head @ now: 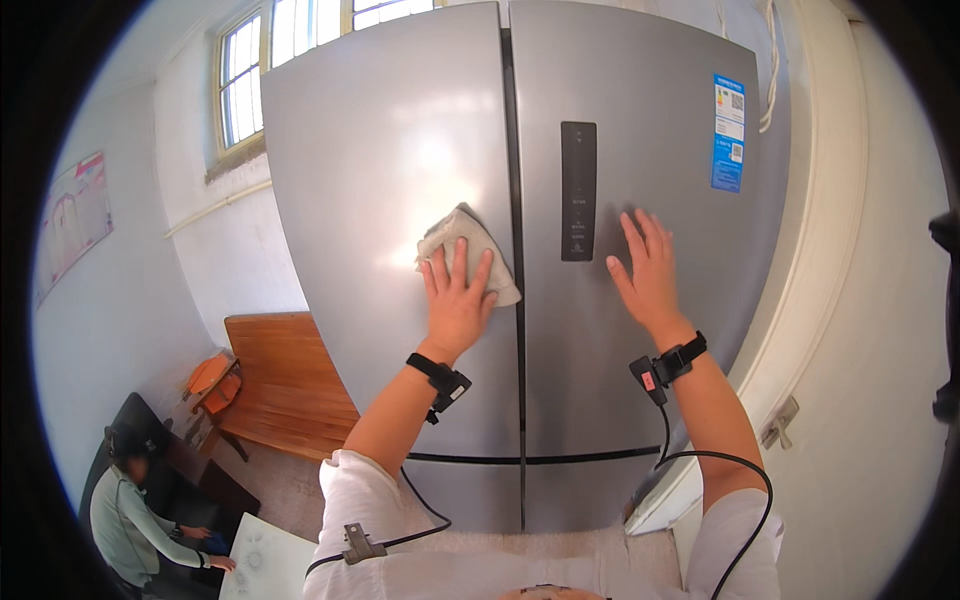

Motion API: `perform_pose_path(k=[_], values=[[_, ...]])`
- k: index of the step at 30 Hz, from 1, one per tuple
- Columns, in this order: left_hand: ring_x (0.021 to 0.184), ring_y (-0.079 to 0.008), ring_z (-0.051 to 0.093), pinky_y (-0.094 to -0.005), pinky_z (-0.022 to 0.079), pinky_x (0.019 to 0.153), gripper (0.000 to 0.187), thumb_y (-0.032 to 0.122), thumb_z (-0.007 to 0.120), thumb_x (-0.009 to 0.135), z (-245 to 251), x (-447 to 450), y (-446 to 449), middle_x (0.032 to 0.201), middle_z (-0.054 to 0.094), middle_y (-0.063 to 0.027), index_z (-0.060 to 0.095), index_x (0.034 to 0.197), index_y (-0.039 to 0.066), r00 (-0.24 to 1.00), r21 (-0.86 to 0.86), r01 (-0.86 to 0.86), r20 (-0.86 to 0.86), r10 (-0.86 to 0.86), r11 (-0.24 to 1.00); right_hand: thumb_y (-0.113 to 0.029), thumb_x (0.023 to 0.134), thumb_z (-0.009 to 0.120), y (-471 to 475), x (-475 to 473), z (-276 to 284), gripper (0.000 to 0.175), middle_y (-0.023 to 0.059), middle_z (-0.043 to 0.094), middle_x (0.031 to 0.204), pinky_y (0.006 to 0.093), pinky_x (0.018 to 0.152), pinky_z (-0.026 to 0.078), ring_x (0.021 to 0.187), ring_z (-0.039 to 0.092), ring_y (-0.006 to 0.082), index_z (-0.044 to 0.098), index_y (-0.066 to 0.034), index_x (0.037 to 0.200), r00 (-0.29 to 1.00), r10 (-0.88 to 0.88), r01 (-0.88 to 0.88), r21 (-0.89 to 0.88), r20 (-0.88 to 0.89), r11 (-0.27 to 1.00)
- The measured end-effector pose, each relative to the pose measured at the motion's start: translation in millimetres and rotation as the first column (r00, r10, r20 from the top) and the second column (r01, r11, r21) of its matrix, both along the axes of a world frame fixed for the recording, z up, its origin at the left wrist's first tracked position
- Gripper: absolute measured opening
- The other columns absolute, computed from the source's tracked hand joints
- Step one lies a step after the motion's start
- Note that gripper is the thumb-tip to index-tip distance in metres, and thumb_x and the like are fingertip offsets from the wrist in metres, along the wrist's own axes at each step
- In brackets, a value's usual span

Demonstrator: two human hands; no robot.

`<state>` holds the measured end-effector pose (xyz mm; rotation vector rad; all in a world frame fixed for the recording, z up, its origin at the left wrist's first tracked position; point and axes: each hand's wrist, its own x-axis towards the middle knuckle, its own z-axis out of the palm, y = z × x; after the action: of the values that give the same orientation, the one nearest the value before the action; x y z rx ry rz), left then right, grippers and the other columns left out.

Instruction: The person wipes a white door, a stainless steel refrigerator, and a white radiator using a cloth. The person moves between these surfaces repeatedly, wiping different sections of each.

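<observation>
A tall silver refrigerator [390, 150] with two upper doors stands before me. My left hand [455, 300] lies with spread fingers on a folded beige cloth [480, 262], pressing it flat against the left door beside the dark central gap. My right hand [646, 270] holds nothing; its fingers are apart at the right door, just right of the black control panel [578, 192]. Whether its fingertips touch the door I cannot tell. A blue and white label [727, 133] bearing writing is stuck high on the right door. Both wrists wear black straps with small devices and cables.
A wooden bench [285, 390] is at the left, below a barred window [241, 82]. At the lower left a person [131, 510] bends with one hand at a white table [270, 559]. A white door with a metal handle [780, 422] stands at the right.
</observation>
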<state>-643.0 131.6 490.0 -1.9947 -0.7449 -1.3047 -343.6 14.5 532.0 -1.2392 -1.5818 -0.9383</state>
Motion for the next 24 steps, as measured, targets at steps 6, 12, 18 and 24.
perform_pose_path(k=[6, 12, 18, 24], values=[[0.146, -0.0545, 0.023, -0.0719, 0.018, 0.115, 0.07, 0.041, 0.067, 0.092, 78.7, 25.2, 24.5, 0.166, 0.026, -0.0207, 0.045, 0.155, 0.02, 0.999, 0.107, -0.034, -0.011, 0.035, 0.994, -0.039, 0.097, 0.064, 46.2, 3.8, 38.1, 0.073, 0.0165, 0.023, 0.167, 0.0649, 0.122, 0.015, 0.152, 0.018, 0.0465, 0.035, -0.0128, 0.159, 0.981, -0.158, 0.145, 0.113, 0.116, 0.983], [0.144, -0.0541, 0.027, -0.0713, 0.021, 0.113, 0.067, 0.05, 0.061, 0.094, 218.7, 52.3, 61.7, 0.162, 0.033, -0.0198, 0.048, 0.154, 0.023, 0.989, 0.382, -0.121, 0.126, 0.078, 0.916, -0.045, 0.097, 0.063, 77.4, 2.7, 34.5, 0.075, 0.0155, 0.019, 0.169, 0.0648, 0.123, 0.008, 0.154, 0.013, 0.046, 0.036, -0.0144, 0.16, 0.973, -0.218, 0.205, 0.155, 0.072, 0.967], [0.153, -0.0507, 0.016, -0.0707, 0.011, 0.119, 0.065, 0.049, 0.047, 0.101, 333.2, 53.6, 62.2, 0.166, 0.026, -0.0221, 0.039, 0.159, 0.021, 0.969, 0.258, -0.141, 0.234, 0.08, 0.956, -0.046, 0.096, 0.064, 79.3, 1.5, 33.8, 0.077, 0.0154, 0.019, 0.17, 0.0653, 0.122, 0.008, 0.155, 0.012, 0.0455, 0.036, -0.0142, 0.16, 0.964, -0.247, 0.225, 0.184, 0.102, 0.957], [0.153, -0.0526, 0.011, -0.0695, 0.008, 0.12, 0.071, 0.057, 0.044, 0.099, 344.1, 49.5, 69.5, 0.167, 0.023, -0.0229, 0.036, 0.16, 0.022, 0.97, 0.265, -0.159, 0.221, 0.101, 0.951, -0.046, 0.097, 0.062, 78.6, 3.2, 33.1, 0.077, 0.0158, 0.018, 0.17, 0.0655, 0.122, 0.01, 0.155, 0.012, 0.0452, 0.034, -0.0135, 0.16, 0.957, -0.258, 0.227, 0.213, 0.131, 0.95]])
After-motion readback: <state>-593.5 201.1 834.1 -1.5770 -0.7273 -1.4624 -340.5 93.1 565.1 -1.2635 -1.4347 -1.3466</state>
